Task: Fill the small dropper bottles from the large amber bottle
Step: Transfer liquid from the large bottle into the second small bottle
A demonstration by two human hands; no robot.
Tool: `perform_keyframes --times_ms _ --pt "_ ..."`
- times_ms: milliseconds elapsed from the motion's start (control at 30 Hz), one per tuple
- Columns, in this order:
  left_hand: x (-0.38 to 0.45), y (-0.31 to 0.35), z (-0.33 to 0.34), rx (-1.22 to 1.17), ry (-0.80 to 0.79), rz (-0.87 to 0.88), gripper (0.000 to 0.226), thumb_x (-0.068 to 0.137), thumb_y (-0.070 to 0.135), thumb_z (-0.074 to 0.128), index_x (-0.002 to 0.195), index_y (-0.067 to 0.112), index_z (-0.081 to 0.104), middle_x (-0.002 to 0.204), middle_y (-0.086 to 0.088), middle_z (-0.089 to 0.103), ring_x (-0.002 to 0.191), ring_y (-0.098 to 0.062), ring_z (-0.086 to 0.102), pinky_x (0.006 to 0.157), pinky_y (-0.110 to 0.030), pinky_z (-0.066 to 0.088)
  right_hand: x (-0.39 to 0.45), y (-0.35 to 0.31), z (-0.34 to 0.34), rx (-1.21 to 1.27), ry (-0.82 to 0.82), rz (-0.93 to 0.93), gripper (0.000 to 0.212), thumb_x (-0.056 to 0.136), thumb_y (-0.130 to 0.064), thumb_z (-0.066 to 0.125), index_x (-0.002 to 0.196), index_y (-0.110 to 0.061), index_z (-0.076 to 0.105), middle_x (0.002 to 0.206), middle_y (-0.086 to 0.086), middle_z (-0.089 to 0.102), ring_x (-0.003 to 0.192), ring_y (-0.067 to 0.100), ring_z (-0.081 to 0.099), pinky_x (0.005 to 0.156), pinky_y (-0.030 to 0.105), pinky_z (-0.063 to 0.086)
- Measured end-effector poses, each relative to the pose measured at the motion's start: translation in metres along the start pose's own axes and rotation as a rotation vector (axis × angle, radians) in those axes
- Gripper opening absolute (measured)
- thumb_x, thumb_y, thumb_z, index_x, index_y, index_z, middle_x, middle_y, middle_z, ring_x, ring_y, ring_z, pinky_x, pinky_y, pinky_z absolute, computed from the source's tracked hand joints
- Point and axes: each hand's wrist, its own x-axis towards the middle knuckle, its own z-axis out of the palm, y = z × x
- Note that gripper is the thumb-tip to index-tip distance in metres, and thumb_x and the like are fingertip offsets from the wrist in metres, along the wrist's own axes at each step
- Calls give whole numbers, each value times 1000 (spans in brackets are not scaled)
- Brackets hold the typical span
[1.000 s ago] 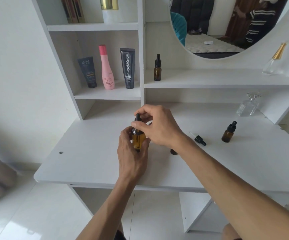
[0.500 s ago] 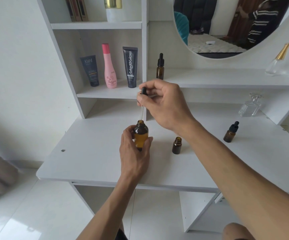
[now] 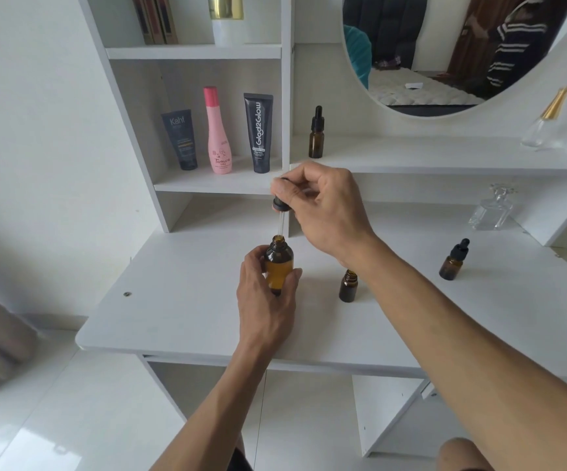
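My left hand (image 3: 263, 297) grips the large amber bottle (image 3: 278, 265), upright and uncapped on the white desk (image 3: 180, 300). My right hand (image 3: 322, 209) pinches the black bulb of a dropper (image 3: 280, 212) above it; the glass tube's tip sits at the bottle's mouth. A small open amber bottle (image 3: 348, 286) stands just right of it, beside my right wrist. A capped small dropper bottle (image 3: 453, 260) stands further right. Another capped dropper bottle (image 3: 316, 134) is on the shelf behind.
Three cosmetic tubes and bottles (image 3: 220, 130) stand in the left cubby. A clear glass perfume bottle (image 3: 491, 209) sits at the back right under the shelf, another one (image 3: 543, 124) on the upper shelf. A round mirror (image 3: 445, 52) hangs above.
My right hand unscrewed the dropper from the large bottle and lifted it out, then lowered it slightly so the tip is at the mouth again. The camera shifted a little.
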Motion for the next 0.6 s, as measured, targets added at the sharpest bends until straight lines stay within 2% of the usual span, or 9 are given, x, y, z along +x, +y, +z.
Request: perform_keyframes --times_ms 67,267,433,600 --pt "0 -1 0 -2 1 6 49 86 29 74 126 28 46 120 6 59 106 -11 57 71 -10 48 -2 4 1 -21 6 10 15 92 -22 72 85 -9 73 75 -1 75 71 13 74 77 39 61" --pt "0 -1 0 10 4 9 50 85 30 74 127 29 46 120 7 58 106 -11 57 75 -21 54 -6 9 4 -41 3 44 16 91 -26 73 82 -12 73 71 -3 75 67 13 73 74 42 61" --pt "0 1 0 -2 -2 10 49 86 28 74 126 26 47 120 6 59 106 -12 57 70 -6 45 -5 4 0 -30 10 28 18 91 -26 73 83 -9 72 73 -2 75 70 12 74 74 38 61" --pt "0 0 0 -3 -7 9 49 86 28 74 127 27 47 121 7 58 106 -12 57 71 -8 47 -1 -4 -7 44 12 31 15 92 -25 72 88 -11 72 83 4 75 76 14 75 72 34 62"
